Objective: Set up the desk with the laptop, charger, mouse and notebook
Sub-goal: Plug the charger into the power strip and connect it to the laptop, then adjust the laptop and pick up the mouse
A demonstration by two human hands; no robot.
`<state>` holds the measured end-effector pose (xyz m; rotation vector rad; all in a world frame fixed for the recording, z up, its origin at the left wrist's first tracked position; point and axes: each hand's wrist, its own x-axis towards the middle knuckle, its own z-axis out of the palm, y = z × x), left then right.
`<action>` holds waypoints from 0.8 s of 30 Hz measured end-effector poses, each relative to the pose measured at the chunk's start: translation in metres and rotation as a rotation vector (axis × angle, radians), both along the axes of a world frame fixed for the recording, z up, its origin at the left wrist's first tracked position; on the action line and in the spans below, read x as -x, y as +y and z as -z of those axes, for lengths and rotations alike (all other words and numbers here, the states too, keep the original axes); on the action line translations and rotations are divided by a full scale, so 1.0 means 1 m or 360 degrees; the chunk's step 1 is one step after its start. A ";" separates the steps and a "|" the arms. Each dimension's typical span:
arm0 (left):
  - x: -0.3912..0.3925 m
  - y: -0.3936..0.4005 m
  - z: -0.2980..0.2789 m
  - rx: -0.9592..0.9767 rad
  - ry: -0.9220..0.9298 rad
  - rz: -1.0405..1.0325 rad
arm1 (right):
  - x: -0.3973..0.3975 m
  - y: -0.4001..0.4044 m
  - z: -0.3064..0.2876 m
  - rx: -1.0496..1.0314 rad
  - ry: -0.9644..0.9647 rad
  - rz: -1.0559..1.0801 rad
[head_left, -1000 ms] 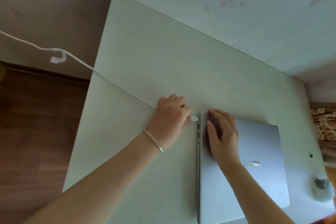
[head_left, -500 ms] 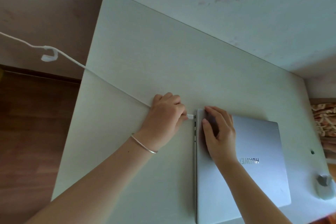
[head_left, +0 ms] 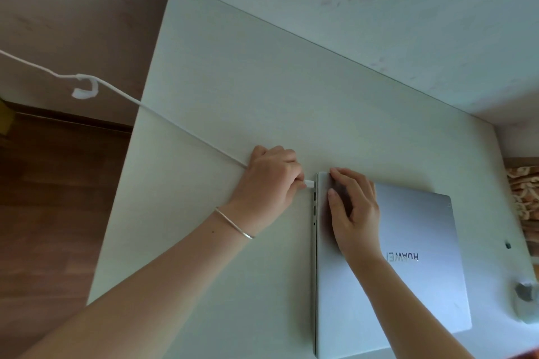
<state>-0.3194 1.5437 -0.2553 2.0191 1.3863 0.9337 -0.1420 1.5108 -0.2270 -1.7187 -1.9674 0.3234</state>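
Head: left hand (head_left: 269, 181) pinches plug (head_left: 309, 183) beside laptop (head_left: 408, 285).

Closed silver laptop (head_left: 408, 285) flat on desk — white charger plug (head_left: 309, 183) at its left edge.

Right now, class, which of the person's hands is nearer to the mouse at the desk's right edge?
Right. The right hand rests on the closed laptop, which lies beside the mouse. The left hand is farther off, left of the laptop, pinching the charger plug.

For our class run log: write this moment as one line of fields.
step: plugging in charger | left hand: pinches plug at laptop's side edge | right hand: rests on closed lid | mouse: desk's right edge
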 end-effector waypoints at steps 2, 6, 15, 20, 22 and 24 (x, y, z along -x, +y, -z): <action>-0.001 0.000 0.000 -0.0026 -0.0001 0.0006 | 0.000 0.000 0.000 0.0002 -0.0003 -0.0004; -0.002 0.000 -0.001 -0.0058 0.0013 -0.0002 | 0.000 0.000 0.001 0.0010 0.0008 -0.0006; -0.003 -0.002 -0.002 -0.0151 0.0159 -0.0054 | 0.000 0.001 0.002 0.0012 0.0007 0.0008; -0.001 -0.003 -0.004 -0.0133 0.0287 -0.0071 | -0.002 0.001 0.002 0.0057 -0.0061 -0.0015; -0.003 -0.006 -0.013 -0.0086 0.0371 -0.0067 | -0.004 0.000 0.001 0.0100 -0.0156 -0.0041; -0.007 -0.009 -0.029 -0.0049 0.0437 -0.0061 | -0.008 -0.005 -0.005 0.0123 -0.0212 -0.0048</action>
